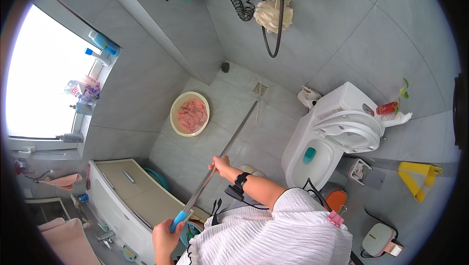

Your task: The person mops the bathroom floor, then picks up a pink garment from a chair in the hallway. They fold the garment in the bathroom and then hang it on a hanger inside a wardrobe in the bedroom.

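A long-handled floor wiper (237,132) slants across the view, its metal pole running from a blue grip up to a thin, pale head near the square floor drain (260,89). My left hand (166,237) is closed round the blue grip at the lower left. Farther up the pole, my right hand (221,165) grips the metal, with a black watch on that wrist. The wiper's head is seen nearly edge-on against the grey floor tiles. To the left of the pole stands a cream basin (174,124) with wet-looking pink cloth (192,114) in it.
A white toilet (295,155) with raised lid stands at the right, an orange-lidded bin (335,201) beside it. The vanity cabinet (137,184) is at lower left. A black shower hose (280,34) hangs at the top. Bottles line the windowsill (86,118). A folded yellow stand (417,179) is far right.
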`<action>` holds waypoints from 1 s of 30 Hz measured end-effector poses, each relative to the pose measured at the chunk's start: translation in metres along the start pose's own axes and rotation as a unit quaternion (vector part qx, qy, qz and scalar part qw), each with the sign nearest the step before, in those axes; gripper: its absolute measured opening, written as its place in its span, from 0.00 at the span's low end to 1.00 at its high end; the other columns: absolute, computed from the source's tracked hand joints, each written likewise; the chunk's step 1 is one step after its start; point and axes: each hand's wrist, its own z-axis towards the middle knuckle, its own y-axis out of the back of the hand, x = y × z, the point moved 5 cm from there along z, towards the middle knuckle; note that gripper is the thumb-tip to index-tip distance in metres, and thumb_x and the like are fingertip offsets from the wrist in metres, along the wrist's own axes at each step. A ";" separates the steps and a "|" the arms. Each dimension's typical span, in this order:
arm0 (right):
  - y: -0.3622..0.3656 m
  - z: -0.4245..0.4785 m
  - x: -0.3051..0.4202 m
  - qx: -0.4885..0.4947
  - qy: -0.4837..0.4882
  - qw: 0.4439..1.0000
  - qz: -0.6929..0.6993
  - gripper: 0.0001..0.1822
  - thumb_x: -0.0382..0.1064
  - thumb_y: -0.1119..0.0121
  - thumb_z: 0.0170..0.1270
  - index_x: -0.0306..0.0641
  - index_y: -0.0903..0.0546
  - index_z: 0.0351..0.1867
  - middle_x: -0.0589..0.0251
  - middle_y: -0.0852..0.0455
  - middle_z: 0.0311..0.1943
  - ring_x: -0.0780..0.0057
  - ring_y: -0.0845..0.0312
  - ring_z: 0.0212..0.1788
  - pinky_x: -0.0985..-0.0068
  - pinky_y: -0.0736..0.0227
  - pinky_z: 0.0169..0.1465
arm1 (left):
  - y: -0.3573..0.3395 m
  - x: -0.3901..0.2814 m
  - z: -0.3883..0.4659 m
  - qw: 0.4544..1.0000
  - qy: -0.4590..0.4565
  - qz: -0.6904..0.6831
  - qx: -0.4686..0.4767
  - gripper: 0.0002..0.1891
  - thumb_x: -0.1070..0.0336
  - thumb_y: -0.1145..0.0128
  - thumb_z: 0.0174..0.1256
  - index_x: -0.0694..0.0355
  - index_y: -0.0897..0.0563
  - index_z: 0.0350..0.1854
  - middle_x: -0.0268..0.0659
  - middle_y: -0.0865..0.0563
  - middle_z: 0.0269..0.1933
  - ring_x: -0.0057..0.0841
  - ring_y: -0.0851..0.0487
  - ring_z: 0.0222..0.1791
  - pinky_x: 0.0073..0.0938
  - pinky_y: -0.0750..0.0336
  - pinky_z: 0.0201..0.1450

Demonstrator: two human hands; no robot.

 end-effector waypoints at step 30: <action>0.055 -0.051 0.067 0.289 -0.088 0.953 -0.035 0.23 0.57 0.49 0.68 0.35 0.27 0.42 0.45 0.18 0.43 0.55 0.20 0.45 0.58 0.24 0.53 | 0.034 -0.122 0.124 0.612 -0.310 -0.727 -0.032 0.16 0.72 0.41 0.62 0.60 0.31 0.17 0.28 0.29 0.18 0.17 0.33 0.20 0.21 0.41 0.25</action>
